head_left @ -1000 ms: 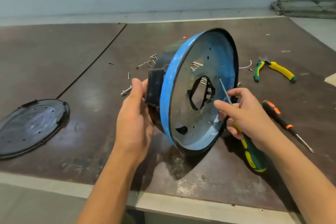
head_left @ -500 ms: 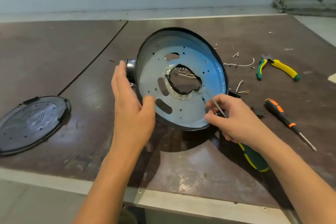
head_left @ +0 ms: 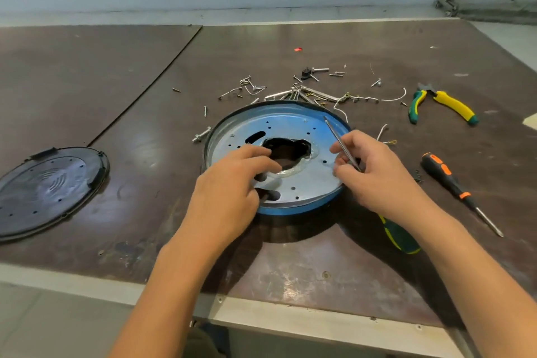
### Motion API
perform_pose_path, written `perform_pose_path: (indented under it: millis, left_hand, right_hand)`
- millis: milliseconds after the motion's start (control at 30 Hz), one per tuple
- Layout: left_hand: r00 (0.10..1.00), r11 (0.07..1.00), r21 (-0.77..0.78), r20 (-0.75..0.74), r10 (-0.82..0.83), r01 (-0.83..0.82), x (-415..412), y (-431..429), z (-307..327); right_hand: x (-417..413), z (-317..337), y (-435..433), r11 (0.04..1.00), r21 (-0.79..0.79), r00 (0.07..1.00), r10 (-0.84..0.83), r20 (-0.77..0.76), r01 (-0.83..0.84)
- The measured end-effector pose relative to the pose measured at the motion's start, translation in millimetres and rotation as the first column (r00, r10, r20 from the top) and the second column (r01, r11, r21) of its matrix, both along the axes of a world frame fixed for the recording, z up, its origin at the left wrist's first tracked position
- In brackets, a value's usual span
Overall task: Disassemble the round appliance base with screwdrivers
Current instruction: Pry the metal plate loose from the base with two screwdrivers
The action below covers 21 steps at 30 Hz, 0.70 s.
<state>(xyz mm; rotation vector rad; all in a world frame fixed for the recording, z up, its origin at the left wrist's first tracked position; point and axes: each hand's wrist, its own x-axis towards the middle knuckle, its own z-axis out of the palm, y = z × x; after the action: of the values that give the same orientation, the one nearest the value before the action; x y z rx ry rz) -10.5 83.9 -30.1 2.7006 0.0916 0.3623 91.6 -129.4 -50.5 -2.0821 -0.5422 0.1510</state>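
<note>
The round appliance base (head_left: 305, 131), a blue-rimmed metal disc with a ragged central hole, lies flat on the dark table. My left hand (head_left: 229, 192) rests on its near left part, fingers loosely curled toward the hole and holding nothing. My right hand (head_left: 377, 174) grips a green-and-yellow-handled screwdriver (head_left: 402, 237) by its shaft, the tip pointing up over the disc's right side.
A black round cover (head_left: 49, 189) lies at the left. Several loose screws and wires (head_left: 293, 90) are scattered behind the base. Green-yellow pliers (head_left: 444, 104) and an orange-black screwdriver (head_left: 453, 183) lie to the right. The table's front edge (head_left: 261, 311) is near.
The base, held tilted on edge a second ago, now lies flat on the table. My left hand moved from its rim onto its top face. My right hand kept the screwdriver.
</note>
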Motion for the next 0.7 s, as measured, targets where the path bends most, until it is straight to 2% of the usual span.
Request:
perform_pose_path:
  millis: [100, 167, 233, 400, 533, 700]
  left_hand:
    - [0.999, 0.999, -0.034, 0.032, -0.023, 0.024, -2.4, -3.4, 2.6]
    - [0.994, 0.997, 0.003, 0.069, -0.079, 0.079, -4.5, -14.8, 3.5]
    - [0.986, 0.987, 0.070, 0.067, -0.150, 0.145, -6.0, -31.4, 2.8]
    - [0.973, 0.917, 0.328, -0.040, -0.229, 0.229, -4.2, -55.3, -2.9]
    - [0.963, 0.921, 0.283, -0.064, -0.260, 0.267, -3.6, -44.4, 1.8]
    - [0.962, 0.933, 0.254, -0.161, -0.220, 0.256, -5.6, -19.3, 11.8]
  right_hand:
    - [-2.9, 2.3, -1.8, 0.987, 0.156, 0.991, 0.045, -0.128, -0.025]
    - [-4.7, 3.0, -1.5, 0.953, 0.300, 0.978, 0.029, -0.205, 0.035]
    - [-6.0, 2.1, -0.5, 0.908, 0.398, 0.972, -0.035, -0.233, 0.128]
    - [0.4, 2.2, -4.8, 0.809, 0.498, 0.938, -0.181, -0.294, 0.312]
    - [10.0, -1.0, -12.0, 0.788, 0.461, 0.911, -0.318, -0.262, 0.408]
    - [12.6, -6.2, -15.1, 0.889, 0.277, 0.931, -0.344, -0.120, 0.364]
